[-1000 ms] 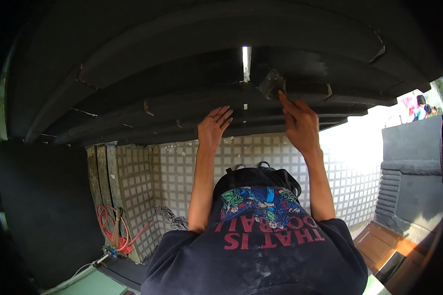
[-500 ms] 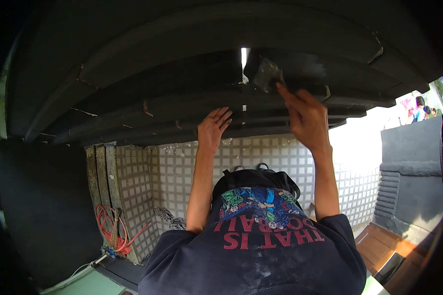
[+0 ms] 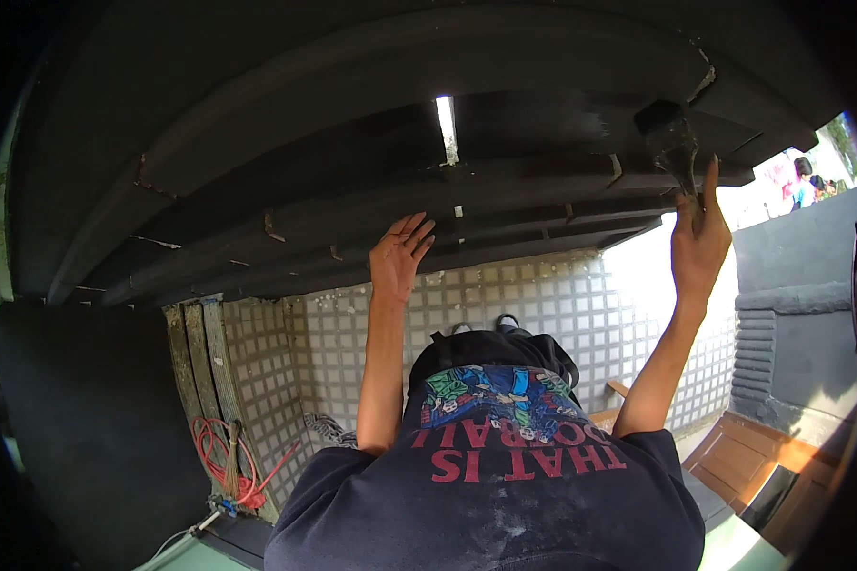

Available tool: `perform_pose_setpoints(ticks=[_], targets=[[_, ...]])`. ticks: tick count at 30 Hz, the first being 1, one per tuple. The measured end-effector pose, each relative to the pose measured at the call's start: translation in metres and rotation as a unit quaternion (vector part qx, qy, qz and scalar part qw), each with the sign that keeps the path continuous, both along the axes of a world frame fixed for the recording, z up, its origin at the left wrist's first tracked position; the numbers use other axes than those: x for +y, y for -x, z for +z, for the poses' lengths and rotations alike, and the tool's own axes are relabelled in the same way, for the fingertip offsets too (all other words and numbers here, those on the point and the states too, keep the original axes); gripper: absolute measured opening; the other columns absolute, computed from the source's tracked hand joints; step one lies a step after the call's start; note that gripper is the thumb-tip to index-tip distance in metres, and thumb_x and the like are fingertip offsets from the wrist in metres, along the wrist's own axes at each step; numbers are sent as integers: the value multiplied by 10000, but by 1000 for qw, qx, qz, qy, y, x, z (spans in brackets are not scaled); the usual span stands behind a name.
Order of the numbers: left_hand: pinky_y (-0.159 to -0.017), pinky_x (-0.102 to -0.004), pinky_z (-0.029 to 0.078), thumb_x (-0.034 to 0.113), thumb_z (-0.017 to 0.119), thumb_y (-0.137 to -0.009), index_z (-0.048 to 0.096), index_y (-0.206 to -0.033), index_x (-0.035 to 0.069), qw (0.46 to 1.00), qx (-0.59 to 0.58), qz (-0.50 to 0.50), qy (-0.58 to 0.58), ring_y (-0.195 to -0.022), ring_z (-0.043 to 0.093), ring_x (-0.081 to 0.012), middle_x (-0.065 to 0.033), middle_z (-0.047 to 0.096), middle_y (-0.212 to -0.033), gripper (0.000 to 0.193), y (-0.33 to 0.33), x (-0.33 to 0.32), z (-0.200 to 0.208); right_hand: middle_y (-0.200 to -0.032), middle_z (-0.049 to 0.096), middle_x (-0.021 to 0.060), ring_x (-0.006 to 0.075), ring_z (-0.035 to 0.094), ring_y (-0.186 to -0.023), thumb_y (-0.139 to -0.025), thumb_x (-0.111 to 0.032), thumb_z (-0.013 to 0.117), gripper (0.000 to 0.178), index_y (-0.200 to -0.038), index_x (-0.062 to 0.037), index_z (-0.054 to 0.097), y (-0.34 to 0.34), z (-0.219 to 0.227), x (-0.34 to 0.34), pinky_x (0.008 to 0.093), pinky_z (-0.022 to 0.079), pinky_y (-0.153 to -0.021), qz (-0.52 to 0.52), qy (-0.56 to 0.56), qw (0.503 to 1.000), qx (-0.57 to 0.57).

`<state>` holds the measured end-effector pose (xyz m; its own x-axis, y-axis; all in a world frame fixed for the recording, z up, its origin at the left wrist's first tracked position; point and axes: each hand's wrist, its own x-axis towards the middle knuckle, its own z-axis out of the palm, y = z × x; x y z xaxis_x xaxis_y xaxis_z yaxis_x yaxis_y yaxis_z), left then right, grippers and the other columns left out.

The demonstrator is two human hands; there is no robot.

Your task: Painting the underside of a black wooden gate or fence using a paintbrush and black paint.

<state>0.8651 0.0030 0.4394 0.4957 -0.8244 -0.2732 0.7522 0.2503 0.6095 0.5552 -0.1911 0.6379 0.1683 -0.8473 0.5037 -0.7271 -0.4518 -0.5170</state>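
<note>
A wide dark paintbrush (image 3: 674, 147) is gripped by its handle in my right hand (image 3: 701, 249), the index finger stretched along it. Its bristle end lies against or very near the right part of the black slatted boards (image 3: 533, 124), close to a pale chipped joint; contact is hard to make out. My left hand (image 3: 399, 255) holds nothing. Its fingers are loosely apart, raised just before the lower slats, and I cannot tell whether they touch. Between the two hands a narrow bright gap shows through the boards.
Grey weathered posts (image 3: 198, 371) stand at left, with a coiled red hose (image 3: 205, 438) beside them. Below lies the tiled floor (image 3: 552, 295). A grey wall (image 3: 809, 262) and brown wooden panels (image 3: 738, 457) are on the right; people (image 3: 804, 186) appear far off.
My right hand has swept the paintbrush to the right along the boards, away from the bright gap. The left hand stays raised, shifted slightly left in the picture.
</note>
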Motion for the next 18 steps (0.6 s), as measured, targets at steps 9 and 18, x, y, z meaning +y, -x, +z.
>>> perform_pose_setpoints(ticks=[9, 18], targets=[[-1105, -475, 375, 89, 483, -849, 506, -1245, -44, 1000, 10, -2, 3, -1297, 470, -375, -201, 510, -1372, 419, 1, 0, 1, -1018, 546, 214, 388, 626, -802, -827, 96, 530, 548, -1366, 13, 479, -95, -34, 59, 445, 518, -690, 74, 61, 995, -16], [-1120, -477, 357, 107, 510, -843, 531, -1185, -66, 1000, 5, -5, -3, -1315, 435, -392, -239, 472, -1384, 384, 2, -3, 6, -892, 538, 182, 303, 568, -726, -874, 53, 532, 430, -1302, 23, 562, -129, -12, 105, 365, 461, -667, 239, -85, 957, -139]])
